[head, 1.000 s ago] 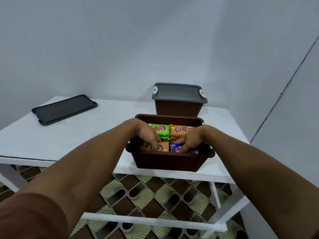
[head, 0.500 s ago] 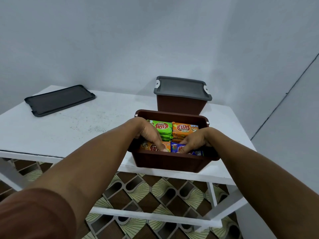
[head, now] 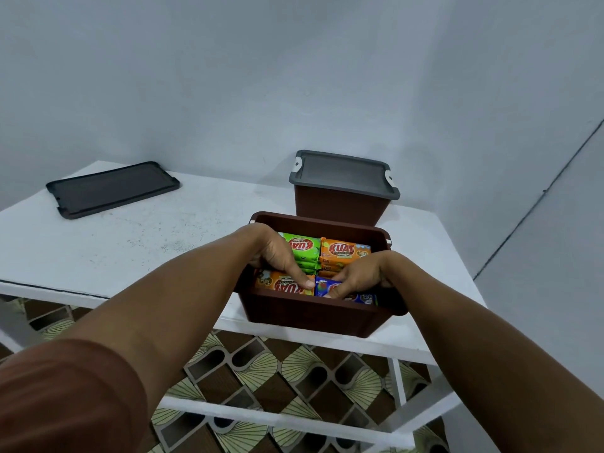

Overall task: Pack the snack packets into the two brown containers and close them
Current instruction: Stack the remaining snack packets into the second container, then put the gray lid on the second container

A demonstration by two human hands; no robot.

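An open brown container [head: 313, 318] stands at the table's front edge. It holds green packets [head: 302, 248] and orange packets [head: 343, 253] at the back, an orange packet [head: 277, 286] at front left and a blue packet [head: 322, 286] at front right. My left hand [head: 277, 256] reaches in and presses its fingertips on the front orange packet. My right hand [head: 362, 276] reaches in beside it, fingers curled and pinching the blue packet. The second brown container [head: 340, 207] stands behind, covered by a grey lid [head: 343, 173].
A loose dark grey lid [head: 111, 188] lies flat at the far left of the white table [head: 130, 243]. Walls stand close behind and to the right. A lower white rail and patterned floor [head: 261, 371] show below the table edge.
Both hands stay inside the open container and work slightly nearer the front packets. The camera has tilted, so the table sits lower in view.
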